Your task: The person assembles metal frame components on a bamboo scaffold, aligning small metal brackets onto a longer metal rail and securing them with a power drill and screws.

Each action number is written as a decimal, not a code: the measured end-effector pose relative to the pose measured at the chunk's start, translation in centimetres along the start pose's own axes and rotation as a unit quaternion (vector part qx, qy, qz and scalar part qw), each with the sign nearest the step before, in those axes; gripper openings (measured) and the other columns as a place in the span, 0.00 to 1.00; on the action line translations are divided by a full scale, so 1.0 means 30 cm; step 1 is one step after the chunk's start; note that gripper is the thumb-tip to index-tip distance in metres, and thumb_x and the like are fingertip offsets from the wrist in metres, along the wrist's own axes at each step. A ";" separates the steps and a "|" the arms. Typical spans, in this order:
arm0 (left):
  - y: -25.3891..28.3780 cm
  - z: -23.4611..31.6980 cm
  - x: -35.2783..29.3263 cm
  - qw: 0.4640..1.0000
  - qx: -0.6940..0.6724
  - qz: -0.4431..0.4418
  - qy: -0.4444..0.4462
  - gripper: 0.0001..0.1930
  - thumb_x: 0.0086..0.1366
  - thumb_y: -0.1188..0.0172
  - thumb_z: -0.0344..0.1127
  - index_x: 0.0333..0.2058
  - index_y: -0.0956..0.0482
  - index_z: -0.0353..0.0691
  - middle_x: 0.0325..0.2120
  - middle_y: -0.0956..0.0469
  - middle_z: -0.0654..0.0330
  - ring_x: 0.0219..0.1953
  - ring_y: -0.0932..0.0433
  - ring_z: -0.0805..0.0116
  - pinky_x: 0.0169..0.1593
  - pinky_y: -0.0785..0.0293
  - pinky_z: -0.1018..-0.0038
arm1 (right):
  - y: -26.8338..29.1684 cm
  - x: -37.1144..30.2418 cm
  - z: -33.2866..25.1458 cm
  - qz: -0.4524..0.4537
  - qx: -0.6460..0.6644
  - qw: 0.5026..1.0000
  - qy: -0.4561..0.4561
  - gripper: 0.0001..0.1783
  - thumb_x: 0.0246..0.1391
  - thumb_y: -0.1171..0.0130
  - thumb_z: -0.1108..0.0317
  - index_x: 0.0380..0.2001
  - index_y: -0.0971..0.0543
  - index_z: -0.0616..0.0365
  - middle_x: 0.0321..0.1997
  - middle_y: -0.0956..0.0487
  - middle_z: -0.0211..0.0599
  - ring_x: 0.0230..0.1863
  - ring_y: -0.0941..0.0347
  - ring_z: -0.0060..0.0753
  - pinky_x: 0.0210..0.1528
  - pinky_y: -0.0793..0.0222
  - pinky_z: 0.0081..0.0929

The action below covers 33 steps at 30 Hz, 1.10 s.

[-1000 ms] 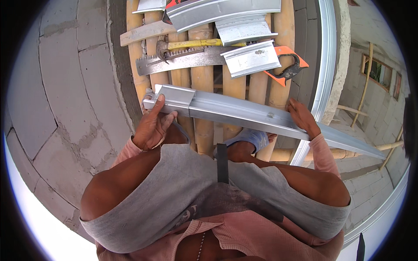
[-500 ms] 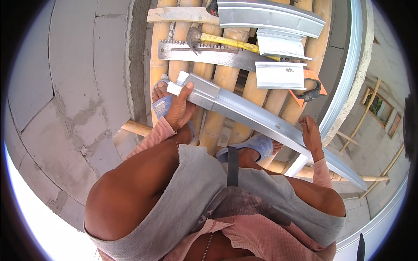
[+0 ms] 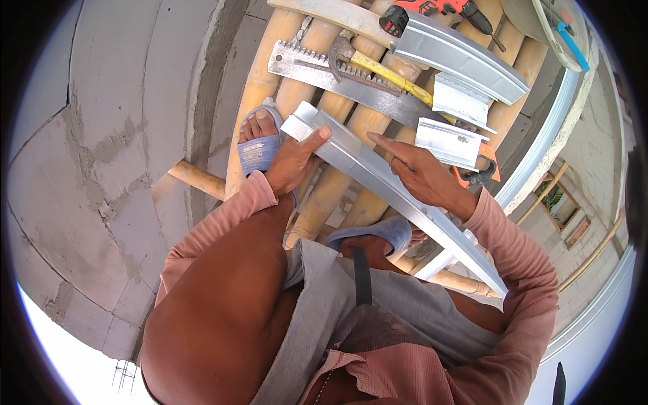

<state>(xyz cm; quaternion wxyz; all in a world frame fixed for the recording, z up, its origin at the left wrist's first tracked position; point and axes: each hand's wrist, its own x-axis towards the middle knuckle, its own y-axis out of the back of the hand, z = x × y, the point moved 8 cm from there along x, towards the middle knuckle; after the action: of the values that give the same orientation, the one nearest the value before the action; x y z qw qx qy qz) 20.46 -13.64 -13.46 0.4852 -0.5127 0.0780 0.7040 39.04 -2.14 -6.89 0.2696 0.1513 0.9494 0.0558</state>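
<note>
A long silver metal channel slants across a bamboo platform, with a short channel piece fitted over its far-left end. My left hand is closed round that end, its thumb along the top. Just beyond the channel's middle, my right hand is open, its index finger stretched toward the left end. Nothing shows in its fingers. Beyond the hands lie a handsaw with an orange handle, a yellow-handled claw hammer across its blade, and short cut channel pieces.
A red and black power drill lies at the far edge beside a larger channel piece. Another long metal channel runs along the right. A grey block wall stands left. My sandalled feet rest on the bamboo.
My right hand has moved left and up along the channel, from near its far end to its upper middle. My left hand keeps its grip. The view has shifted, bringing the drill into sight.
</note>
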 end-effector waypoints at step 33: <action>0.022 -0.005 0.002 0.999 0.035 -0.021 -0.001 0.28 0.68 0.31 0.40 0.60 0.33 0.40 0.53 0.26 0.62 0.56 0.27 0.70 0.62 0.31 0.67 | -0.087 0.143 0.154 0.005 0.518 0.831 -0.202 0.06 0.61 0.47 0.71 0.36 0.22 0.59 0.39 0.21 0.31 0.40 0.23 0.26 0.50 0.24 0.24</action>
<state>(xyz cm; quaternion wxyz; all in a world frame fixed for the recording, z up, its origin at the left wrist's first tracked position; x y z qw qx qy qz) 20.05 -14.04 -13.83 0.5180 -0.4962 0.0914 0.6907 37.35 -3.15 -13.41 0.3375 0.2812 0.7623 -0.4752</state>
